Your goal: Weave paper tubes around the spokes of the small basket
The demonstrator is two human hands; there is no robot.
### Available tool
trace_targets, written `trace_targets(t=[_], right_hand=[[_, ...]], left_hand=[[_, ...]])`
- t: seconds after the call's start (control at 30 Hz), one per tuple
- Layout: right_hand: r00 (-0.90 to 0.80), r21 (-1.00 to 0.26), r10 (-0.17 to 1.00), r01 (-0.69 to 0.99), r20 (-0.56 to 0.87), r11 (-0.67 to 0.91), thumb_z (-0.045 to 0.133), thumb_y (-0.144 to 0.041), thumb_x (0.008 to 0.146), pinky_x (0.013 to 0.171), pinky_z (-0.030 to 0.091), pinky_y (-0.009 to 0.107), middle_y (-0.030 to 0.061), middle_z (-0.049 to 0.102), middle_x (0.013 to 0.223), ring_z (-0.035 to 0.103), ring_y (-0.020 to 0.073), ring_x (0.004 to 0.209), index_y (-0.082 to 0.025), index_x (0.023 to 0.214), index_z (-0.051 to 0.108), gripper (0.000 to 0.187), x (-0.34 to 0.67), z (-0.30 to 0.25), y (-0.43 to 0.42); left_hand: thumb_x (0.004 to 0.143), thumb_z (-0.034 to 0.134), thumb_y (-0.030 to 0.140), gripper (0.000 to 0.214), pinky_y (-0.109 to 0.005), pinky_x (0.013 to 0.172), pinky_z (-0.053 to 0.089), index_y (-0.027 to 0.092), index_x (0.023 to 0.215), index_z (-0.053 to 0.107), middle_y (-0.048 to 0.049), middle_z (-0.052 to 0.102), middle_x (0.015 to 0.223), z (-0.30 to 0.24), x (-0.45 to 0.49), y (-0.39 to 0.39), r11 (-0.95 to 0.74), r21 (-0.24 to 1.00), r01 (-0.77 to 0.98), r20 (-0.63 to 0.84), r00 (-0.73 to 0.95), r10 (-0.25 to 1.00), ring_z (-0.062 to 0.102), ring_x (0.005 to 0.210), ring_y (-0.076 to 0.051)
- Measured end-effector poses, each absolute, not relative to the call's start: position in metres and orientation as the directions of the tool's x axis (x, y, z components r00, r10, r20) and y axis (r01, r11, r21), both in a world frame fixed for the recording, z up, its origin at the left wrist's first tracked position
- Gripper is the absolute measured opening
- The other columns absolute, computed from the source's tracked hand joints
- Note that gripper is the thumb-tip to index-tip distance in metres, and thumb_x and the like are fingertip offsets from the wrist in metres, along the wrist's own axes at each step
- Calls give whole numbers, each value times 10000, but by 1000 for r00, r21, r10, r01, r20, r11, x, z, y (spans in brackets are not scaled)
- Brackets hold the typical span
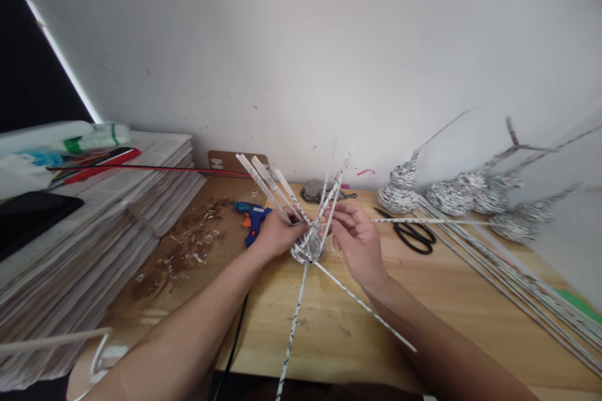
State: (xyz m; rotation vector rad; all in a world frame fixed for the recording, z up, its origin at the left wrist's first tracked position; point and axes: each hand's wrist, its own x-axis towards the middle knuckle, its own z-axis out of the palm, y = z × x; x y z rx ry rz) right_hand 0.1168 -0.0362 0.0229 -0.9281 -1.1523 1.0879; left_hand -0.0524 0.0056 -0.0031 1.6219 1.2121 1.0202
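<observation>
A small round woven piece (pixel 306 252) of rolled newspaper tubes rests on the wooden table in front of me. Several paper tubes (pixel 268 177) rise from it in a fan, and two more, one of them a speckled tube (pixel 294 319), stretch out toward me. My left hand (pixel 278 233) is closed around the left side of the piece, its thumb over the rim. On the other side, my right hand (pixel 358 241) has its fingers pinched at a paper tube (pixel 332 213) near the rim. Another long tube (pixel 435 220) runs rightward from behind that hand.
A blue glue gun (pixel 256 220) lies left of the piece, black-handled scissors (pixel 414 238) to the right. Gourd-shaped woven pieces (pixel 399 191) and long paper tubes (pixel 512 282) occupy the right side. Stacked newspapers (pixel 176 166) with a phone (pixel 42 216) stand left, beside brown scraps (pixel 192 244).
</observation>
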Motion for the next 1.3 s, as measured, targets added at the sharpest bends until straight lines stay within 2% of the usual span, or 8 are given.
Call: trace_targets(t=[0.17,0.37,0.57,0.7,0.83,1.03,1.17,1.3], right_hand=[[65,-958,961,-92,267,272,796,-290,743,508,508,223,-3,666,932,602,89,559,-220,965,610,298,116,15,-35],[-73,-910,928,183,365,373,651,-227,866,489,464,220,27,653,1007,581,92,575,-255,1208,584,349,118,11,-41],[-243,-651,753,387,611,653,519,-114,905,784,529,292,76,665,1189,659,180,961,-258,1297,592,424,120,10,-45],[-160,-744,848,417,505,521,569,-157,891,611,492,236,13,726,930,622,119,646,-244,1234,629,359,117,9,-42],[-24,-776,876,452,482,440,573,-242,898,571,460,239,10,706,797,607,130,601,-203,988,680,146,123,14,-36],[-16,-472,850,826,526,308,574,-336,879,721,445,323,94,716,765,655,250,808,-179,797,725,232,146,28,-25],[-101,-295,952,937,289,189,405,-383,978,688,392,348,122,736,695,680,273,746,-181,693,726,474,151,37,-22],[-117,-225,982,963,145,148,318,-491,1004,708,384,363,142,738,682,700,294,762,-185,631,710,621,151,45,-25]], left_hand=[[725,685,248,107,-239,601,474,154,772,707,-15,702,683,-3,-48,3,-162,954,253,105,222,969,630,628,-155],[685,699,198,67,-255,669,506,159,739,699,-24,716,722,-4,-48,3,-218,958,186,181,195,964,649,696,-168],[679,662,162,57,-271,683,511,163,727,693,-19,702,700,-3,-47,2,-233,962,144,196,235,952,641,693,-175],[690,680,179,19,-257,631,500,164,702,683,-10,683,656,0,-43,-1,-213,967,140,174,244,954,627,641,-164],[720,685,194,51,-257,647,504,165,754,709,-31,722,732,-3,-43,0,-249,938,241,208,184,961,651,686,-172],[751,670,201,78,-266,680,514,172,801,722,-47,742,785,-7,-46,2,-275,914,299,243,139,960,674,740,-186],[761,665,203,59,-269,699,522,181,784,715,-49,743,799,-5,-44,0,-301,916,266,272,141,952,679,759,-185],[764,657,191,57,-270,720,525,184,778,711,-44,742,800,-5,-43,0,-325,900,291,294,144,945,679,766,-178]])
